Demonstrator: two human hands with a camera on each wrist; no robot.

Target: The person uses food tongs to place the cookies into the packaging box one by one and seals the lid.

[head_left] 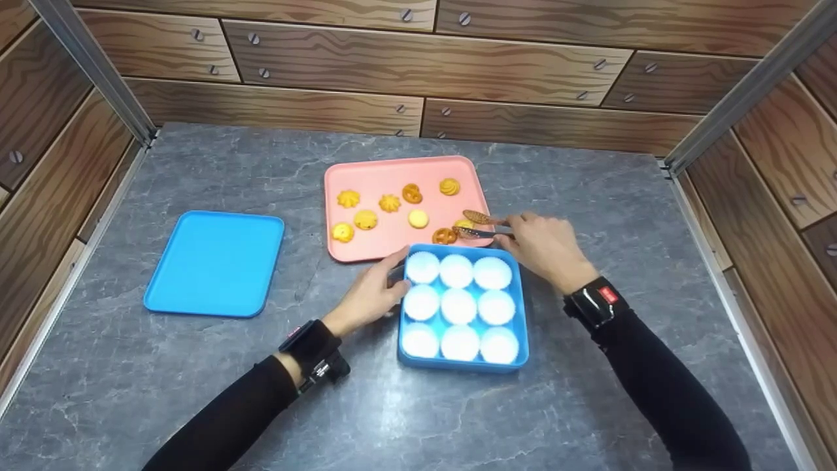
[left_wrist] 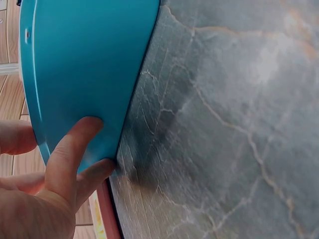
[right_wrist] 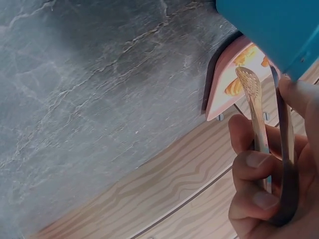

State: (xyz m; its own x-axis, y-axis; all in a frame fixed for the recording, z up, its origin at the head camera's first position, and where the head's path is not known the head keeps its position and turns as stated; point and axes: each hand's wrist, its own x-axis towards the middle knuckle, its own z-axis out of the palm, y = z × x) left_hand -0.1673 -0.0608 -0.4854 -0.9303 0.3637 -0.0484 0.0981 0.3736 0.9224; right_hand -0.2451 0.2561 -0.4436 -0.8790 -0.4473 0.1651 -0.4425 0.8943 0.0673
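A blue square box [head_left: 525, 340] holds rows of white paper cups [head_left: 458, 305]. My left hand [head_left: 369, 294] rests against its left wall, thumb at the rim; in the left wrist view, fingers [left_wrist: 65, 159] press the blue wall. The right hand [head_left: 546, 248] grips a pair of metal tongs [right_wrist: 256, 104] with perforated tips, its fingers curled round both arms. Those tips stand apart on either side of a yellow cookie [head_left: 463, 224] at the right of the pink tray [head_left: 386, 248]. A pretzel-shaped cookie [head_left: 444, 236] lies just left of the tips.
Several more cookies of different shapes are spread over the pink tray, among them a swirl cookie [head_left: 449, 187] and a round pale one [head_left: 418, 218]. A flat blue lid [head_left: 216, 265] lies on the grey marbled table [head_left: 314, 405] at the left. Wood-patterned panels [head_left: 327, 62] enclose the table.
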